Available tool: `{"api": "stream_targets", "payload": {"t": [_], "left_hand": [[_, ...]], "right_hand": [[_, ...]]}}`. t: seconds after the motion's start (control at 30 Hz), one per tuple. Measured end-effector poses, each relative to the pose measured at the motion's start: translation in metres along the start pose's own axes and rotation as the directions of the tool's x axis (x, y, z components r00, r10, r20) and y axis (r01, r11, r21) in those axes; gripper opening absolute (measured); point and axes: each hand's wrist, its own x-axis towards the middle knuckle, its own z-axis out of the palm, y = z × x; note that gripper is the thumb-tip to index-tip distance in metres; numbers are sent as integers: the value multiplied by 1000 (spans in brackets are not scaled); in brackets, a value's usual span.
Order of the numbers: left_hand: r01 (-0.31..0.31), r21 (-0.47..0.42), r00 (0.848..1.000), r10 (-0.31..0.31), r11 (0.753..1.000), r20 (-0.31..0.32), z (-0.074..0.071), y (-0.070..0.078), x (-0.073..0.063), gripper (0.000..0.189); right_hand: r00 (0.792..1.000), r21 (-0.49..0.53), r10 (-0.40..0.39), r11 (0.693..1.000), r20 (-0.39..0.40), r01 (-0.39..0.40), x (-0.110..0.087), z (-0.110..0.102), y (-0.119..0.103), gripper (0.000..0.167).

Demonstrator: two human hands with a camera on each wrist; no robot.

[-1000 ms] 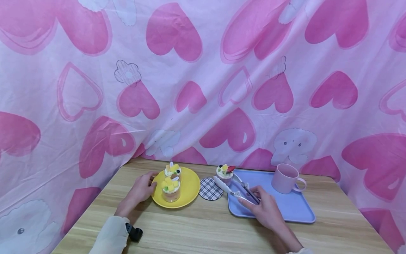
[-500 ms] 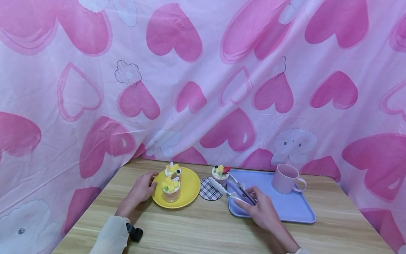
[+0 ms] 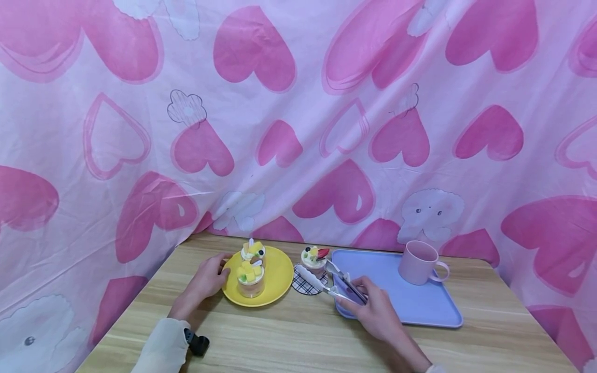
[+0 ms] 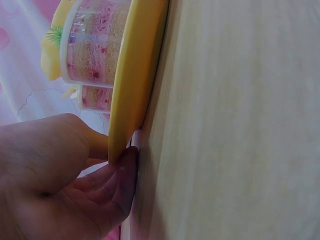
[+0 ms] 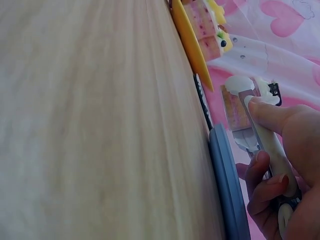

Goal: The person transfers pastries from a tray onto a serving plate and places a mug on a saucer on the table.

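My left hand [image 3: 205,280] pinches the rim of a yellow plate [image 3: 281,274], thumb above and fingers beneath in the left wrist view. Two clear cups of layered cake stand on that plate: a front cake cup [image 3: 251,286] and a rear cake cup [image 3: 252,252], both topped with yellow fruit cubes. My right hand [image 3: 373,310] grips a pair of tongs [image 3: 310,277]. Between the tongs' ends is a third cake cup [image 3: 312,261], topped with a red strawberry slice. It hangs over the checked round coaster [image 3: 305,289], apart from it in the right wrist view.
A blue tray [image 3: 420,308] lies to the right, partly under my right hand and the tongs. On its back right stands a pink mug [image 3: 418,263]. A pink heart-print curtain [image 3: 289,197] hangs behind the wooden table [image 3: 261,336].
My right hand, with the tongs and the strawberry cake cup, has moved left from the tray's left edge to over the coaster. My left hand and the plate have stayed put.
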Motion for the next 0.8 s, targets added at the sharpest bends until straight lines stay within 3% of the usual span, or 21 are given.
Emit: {"api": "stream_targets", "payload": {"t": [0.47, 0.8], "left_hand": [[-8, 9, 1000, 8, 1000, -9, 0, -3, 1, 48], [-15, 2, 1000, 15, 1000, -15, 1, -4, 3, 47]], "right_hand": [[999, 3, 18, 1000, 28, -18, 1, 10, -9, 55], [998, 78, -35, 996, 45, 31, 2, 16, -18, 55]]}}
